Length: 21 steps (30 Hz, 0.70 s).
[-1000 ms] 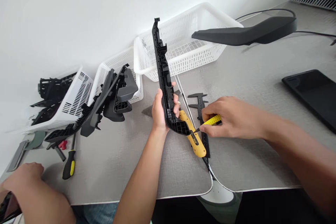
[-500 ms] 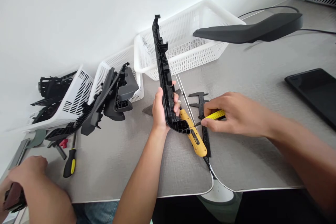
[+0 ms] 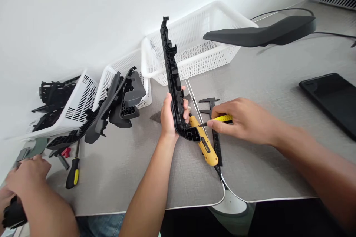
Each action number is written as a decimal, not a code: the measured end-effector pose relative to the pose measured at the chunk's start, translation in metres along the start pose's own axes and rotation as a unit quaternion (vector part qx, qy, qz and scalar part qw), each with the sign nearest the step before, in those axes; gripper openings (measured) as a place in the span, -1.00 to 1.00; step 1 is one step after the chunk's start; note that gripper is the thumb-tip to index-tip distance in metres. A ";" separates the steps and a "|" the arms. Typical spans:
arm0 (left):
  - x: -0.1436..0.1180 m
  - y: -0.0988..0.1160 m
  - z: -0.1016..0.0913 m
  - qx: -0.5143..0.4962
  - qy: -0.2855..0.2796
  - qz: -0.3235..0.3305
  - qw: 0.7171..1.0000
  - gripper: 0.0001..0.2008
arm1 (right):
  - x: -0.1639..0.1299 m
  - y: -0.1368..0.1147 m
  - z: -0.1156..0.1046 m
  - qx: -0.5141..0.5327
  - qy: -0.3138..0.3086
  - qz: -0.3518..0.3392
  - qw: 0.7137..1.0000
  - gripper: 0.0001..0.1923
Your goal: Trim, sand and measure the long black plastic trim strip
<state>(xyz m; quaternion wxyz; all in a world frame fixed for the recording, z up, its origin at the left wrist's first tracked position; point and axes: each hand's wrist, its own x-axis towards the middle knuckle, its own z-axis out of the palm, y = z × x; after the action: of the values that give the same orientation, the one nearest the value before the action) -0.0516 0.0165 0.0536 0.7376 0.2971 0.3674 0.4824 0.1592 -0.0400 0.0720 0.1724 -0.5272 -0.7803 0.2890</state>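
Left hand grips black trim strip upright

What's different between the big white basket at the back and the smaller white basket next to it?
The big white basket stands level by the wall and looks nearly empty; the smaller white basket to its left is tipped up, and dark plastic parts spill from it onto the table. The big basket is clearly wider. Both are white perforated plastic with thick rims.
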 end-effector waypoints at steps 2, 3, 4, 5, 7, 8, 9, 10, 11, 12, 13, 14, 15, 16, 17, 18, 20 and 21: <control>0.000 0.000 0.000 -0.001 -0.005 -0.001 1.000 -0.54 | 0.000 0.001 -0.001 0.000 0.012 0.016 1.000 -0.51; 0.000 0.000 0.000 -0.001 -0.006 -0.001 1.000 -0.54 | 0.000 0.001 -0.001 0.003 0.012 0.016 1.000 -0.49; 0.000 0.000 -0.001 0.000 -0.006 -0.002 1.000 -0.54 | 0.000 0.002 -0.001 0.006 0.010 0.012 1.000 -0.48; 0.001 0.000 -0.001 0.000 -0.005 -0.003 1.000 -0.54 | 0.001 0.002 -0.001 0.007 0.008 0.008 1.000 -0.47; 0.001 -0.001 -0.002 0.001 -0.003 -0.001 1.000 -0.53 | 0.001 0.003 0.001 0.005 0.008 0.007 1.000 -0.45; 0.001 -0.001 -0.002 0.001 -0.003 0.000 1.000 -0.54 | 0.001 0.003 0.001 0.002 0.008 0.010 1.000 -0.44; 0.002 -0.002 -0.003 0.001 -0.004 0.001 1.000 -0.54 | 0.001 0.003 0.002 0.000 0.008 0.012 1.000 -0.43; 0.002 -0.002 -0.003 0.000 -0.006 0.002 1.000 -0.54 | 0.001 0.003 0.002 -0.001 0.008 0.012 1.000 -0.42; 0.002 -0.002 -0.004 0.000 -0.009 0.003 1.000 -0.54 | 0.002 0.003 0.002 -0.001 0.006 0.011 1.000 -0.42; 0.002 -0.003 -0.004 -0.001 -0.013 0.004 1.000 -0.54 | 0.002 0.003 0.001 -0.002 0.003 0.010 1.000 -0.43; 0.002 -0.003 -0.004 -0.001 -0.017 0.005 1.000 -0.54 | 0.002 0.003 0.001 -0.004 -0.001 0.010 1.000 -0.44; 0.002 -0.002 -0.005 -0.001 -0.019 0.006 1.000 -0.54 | 0.002 0.004 -0.001 -0.007 -0.004 0.013 1.000 -0.45; 0.002 -0.002 -0.004 -0.001 -0.020 0.007 1.000 -0.54 | 0.002 0.004 -0.002 -0.010 -0.005 0.018 1.000 -0.45; 0.001 -0.002 -0.004 -0.001 -0.018 0.006 1.000 -0.54 | 0.002 0.004 -0.003 -0.013 -0.003 0.023 1.000 -0.44; 0.001 -0.001 -0.003 0.000 -0.014 0.004 1.000 -0.54 | 0.002 0.004 -0.005 -0.014 -0.001 0.028 1.000 -0.43; 0.000 -0.001 -0.002 0.002 -0.009 0.002 1.000 -0.53 | 0.002 0.004 -0.006 -0.012 0.000 0.029 0.999 -0.41; 0.000 0.000 -0.001 0.003 0.000 -0.004 1.000 -0.53 | 0.001 0.003 -0.007 -0.003 -0.005 0.019 1.000 -0.39; -0.001 0.000 -0.001 0.001 0.003 -0.006 1.000 -0.52 | 0.001 0.003 -0.007 0.002 -0.008 0.011 1.000 -0.39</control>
<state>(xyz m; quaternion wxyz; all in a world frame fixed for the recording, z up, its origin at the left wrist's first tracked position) -0.0523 0.0160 0.0530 0.7390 0.2942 0.3724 0.4782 0.1649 -0.0361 0.0750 0.1641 -0.5329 -0.7756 0.2960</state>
